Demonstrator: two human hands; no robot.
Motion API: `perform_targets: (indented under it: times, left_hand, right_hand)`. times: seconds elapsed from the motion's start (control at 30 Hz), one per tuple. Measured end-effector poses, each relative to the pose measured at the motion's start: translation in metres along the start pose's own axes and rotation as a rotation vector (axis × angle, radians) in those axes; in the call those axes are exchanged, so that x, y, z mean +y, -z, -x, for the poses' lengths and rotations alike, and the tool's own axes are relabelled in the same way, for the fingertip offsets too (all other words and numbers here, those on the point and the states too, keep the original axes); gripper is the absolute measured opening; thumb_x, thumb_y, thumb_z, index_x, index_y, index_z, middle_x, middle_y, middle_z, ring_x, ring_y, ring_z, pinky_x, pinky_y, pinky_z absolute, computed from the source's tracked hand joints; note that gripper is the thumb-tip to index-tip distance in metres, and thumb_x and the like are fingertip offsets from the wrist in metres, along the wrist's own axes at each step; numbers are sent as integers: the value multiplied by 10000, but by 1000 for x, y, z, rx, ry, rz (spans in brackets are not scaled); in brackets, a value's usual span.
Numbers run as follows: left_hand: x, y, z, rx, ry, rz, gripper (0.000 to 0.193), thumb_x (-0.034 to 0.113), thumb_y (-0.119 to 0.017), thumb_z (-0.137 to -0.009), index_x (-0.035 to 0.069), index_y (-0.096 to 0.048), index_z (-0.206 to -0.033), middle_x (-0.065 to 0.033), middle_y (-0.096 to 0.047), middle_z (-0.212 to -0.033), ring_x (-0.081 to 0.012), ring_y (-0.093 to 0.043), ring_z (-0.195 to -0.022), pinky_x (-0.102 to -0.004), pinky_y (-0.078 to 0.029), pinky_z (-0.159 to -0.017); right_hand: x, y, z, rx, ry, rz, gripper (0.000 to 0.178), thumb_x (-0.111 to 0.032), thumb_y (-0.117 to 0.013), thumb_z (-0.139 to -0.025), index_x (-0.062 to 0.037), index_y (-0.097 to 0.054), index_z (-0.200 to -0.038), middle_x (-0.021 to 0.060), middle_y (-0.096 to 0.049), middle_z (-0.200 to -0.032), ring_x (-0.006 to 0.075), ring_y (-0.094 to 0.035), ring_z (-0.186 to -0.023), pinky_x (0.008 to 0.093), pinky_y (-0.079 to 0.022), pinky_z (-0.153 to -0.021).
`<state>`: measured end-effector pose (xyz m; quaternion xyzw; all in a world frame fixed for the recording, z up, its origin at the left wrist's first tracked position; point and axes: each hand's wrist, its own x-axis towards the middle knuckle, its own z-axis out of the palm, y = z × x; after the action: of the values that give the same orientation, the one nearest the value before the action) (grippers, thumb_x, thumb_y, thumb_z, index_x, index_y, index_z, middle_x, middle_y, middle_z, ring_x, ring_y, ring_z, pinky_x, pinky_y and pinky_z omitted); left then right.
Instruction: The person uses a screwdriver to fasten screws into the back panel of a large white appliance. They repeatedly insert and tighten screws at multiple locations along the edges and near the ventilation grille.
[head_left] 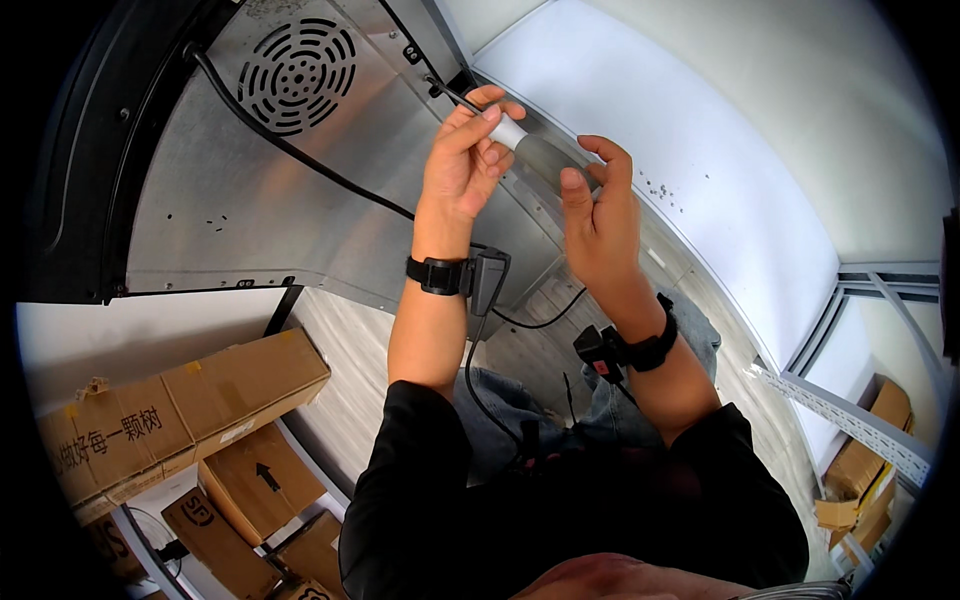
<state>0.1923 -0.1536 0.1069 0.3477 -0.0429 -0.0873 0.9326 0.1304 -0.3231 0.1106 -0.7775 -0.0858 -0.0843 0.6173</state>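
Note:
A screwdriver with a thin dark shaft, a white collar and a thick grey handle [545,160] slants down to the right between my hands. Its shaft reaches toward the upper edge of a large metal panel [330,210], near a small dark fitting [433,86]. My left hand [468,155] pinches the tool around the white collar, thumb on top. Around the handle's rear end my right hand [607,215] is curled, with thumb and index finger to either side. The tip's exact contact point is too small to make out.
A black cable [300,150] loops from the panel past its round vent [298,77] behind my left wrist. Cardboard boxes [180,410] are stacked at lower left. A white panel [680,150] stands at right, near a metal shelf frame [850,420] with opened boxes [868,450].

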Motion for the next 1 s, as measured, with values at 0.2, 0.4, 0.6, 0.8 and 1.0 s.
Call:
perform_targets:
  times: [0.2,0.4,0.6,0.8,1.0]
  left_hand:
    - [1,-3,2,14,-9,-4,223,86,-547,-882,36,-533,-1099,-118,-635,-944,-68,-443,-510,-189,-358,-413]
    - [-1,-7,3,67,-18,-17,219,84,-544,-884,38,-537,-1098,-118,-635,-944,-68,-445,-510,-188,-358,-413]
    - [-1,-4,3,36,-15,2,207,83,-545,-883,38,-543,-1085,-116,-634,-938,-72,-455,-507,-185,-362,-419]
    - [-1,-5,1,47,-35,-18,212,86,-540,-886,35,-539,-1092,-123,-635,-959,-74,-464,-512,-191,-367,-421]
    - [2,-7,4,-30,-30,2,335,73,-543,-886,14,-476,-1209,-143,-614,-1061,-80,-488,-543,-197,-399,-457]
  right_hand:
    - [4,-8,2,156,257,6,557,-251,-618,-877,31,-322,-1256,214,-531,-902,295,-571,-735,376,-462,-654]
    - [3,-7,0,77,216,-13,589,-223,-652,-844,31,-319,-1258,217,-513,-985,310,-559,-827,379,-461,-720]
    - [-3,-1,-1,-8,-13,-36,621,-285,-673,-837,23,-328,-1251,220,-517,-1023,305,-561,-852,379,-459,-738]
    - [6,-11,-2,187,334,-36,626,-391,-627,-860,11,-345,-1248,234,-551,-969,332,-576,-850,393,-464,-717]
    - [6,-1,-3,40,19,23,618,-339,-668,-839,-2,-340,-1239,251,-561,-1015,353,-588,-906,414,-465,-740]
